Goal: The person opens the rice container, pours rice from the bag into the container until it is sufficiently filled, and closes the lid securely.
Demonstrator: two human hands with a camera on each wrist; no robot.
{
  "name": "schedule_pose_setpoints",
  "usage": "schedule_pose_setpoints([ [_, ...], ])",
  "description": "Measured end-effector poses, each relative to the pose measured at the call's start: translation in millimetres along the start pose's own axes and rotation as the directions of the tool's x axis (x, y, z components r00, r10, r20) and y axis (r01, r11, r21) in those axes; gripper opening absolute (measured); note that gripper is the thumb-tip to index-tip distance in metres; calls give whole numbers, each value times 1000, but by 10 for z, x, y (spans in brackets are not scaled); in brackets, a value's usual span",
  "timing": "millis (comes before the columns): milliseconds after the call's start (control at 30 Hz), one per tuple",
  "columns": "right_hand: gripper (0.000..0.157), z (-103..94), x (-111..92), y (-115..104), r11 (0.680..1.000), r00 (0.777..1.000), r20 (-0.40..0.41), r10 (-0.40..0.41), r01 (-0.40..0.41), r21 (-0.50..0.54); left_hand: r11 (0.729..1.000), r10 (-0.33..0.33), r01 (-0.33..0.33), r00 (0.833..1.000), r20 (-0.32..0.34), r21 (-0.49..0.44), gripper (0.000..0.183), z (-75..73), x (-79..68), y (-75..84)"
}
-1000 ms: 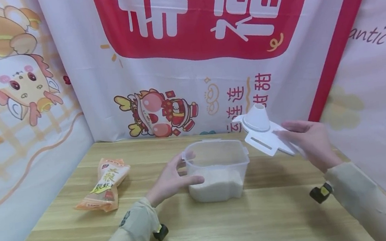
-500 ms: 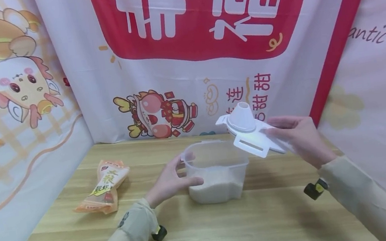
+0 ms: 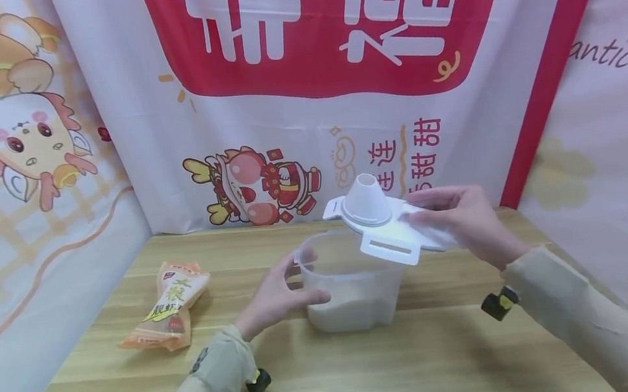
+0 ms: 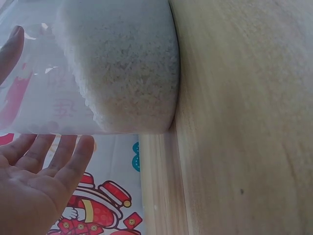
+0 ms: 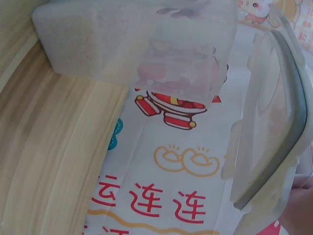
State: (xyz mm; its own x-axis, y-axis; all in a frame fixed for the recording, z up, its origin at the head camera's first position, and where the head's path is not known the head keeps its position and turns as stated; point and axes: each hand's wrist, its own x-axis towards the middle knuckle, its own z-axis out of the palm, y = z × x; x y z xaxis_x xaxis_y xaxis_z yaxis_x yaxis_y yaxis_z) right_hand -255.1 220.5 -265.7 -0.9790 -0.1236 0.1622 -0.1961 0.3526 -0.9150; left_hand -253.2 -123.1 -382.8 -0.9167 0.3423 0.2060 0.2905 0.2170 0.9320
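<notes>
A clear plastic rice container (image 3: pixel 323 267) stands upright on the table, its top uncovered on the left. White rice (image 4: pixel 127 63) fills its lower part and slopes, as the left wrist view shows. My left hand (image 3: pixel 273 296) holds the container's left end, thumb at the front and fingers behind. My right hand (image 3: pixel 466 220) grips the right end of a white lid (image 3: pixel 396 222), which bears a cone-shaped spout (image 3: pixel 366 199) and slotted side flaps. Held tilted, the lid overlaps the container's right rim in the head view. A grey seal (image 5: pixel 293 132) runs round its underside.
An orange-and-clear snack packet (image 3: pixel 171 308) lies on the wooden table (image 3: pixel 337 383), left of the container. A printed cloth (image 3: pixel 280 115) hangs behind the table's back edge, with more printed cloth at both sides.
My right hand has carried the lid leftward, from right of the container to above its right part. My left hand and the container have stayed in place.
</notes>
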Motion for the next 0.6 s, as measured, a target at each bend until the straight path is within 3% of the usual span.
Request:
schedule_pose_setpoints([
  [300, 44, 162, 48, -73, 998, 994, 93, -57, 60, -25, 1000, -20, 20, 1000, -22, -1, 84, 0, -11, -12],
  [600, 45, 256, 93, -138, 996, 989, 127, -70, 77, -51, 1000, -23, 24, 1000, -17, 3, 86, -5, 0, -32],
])
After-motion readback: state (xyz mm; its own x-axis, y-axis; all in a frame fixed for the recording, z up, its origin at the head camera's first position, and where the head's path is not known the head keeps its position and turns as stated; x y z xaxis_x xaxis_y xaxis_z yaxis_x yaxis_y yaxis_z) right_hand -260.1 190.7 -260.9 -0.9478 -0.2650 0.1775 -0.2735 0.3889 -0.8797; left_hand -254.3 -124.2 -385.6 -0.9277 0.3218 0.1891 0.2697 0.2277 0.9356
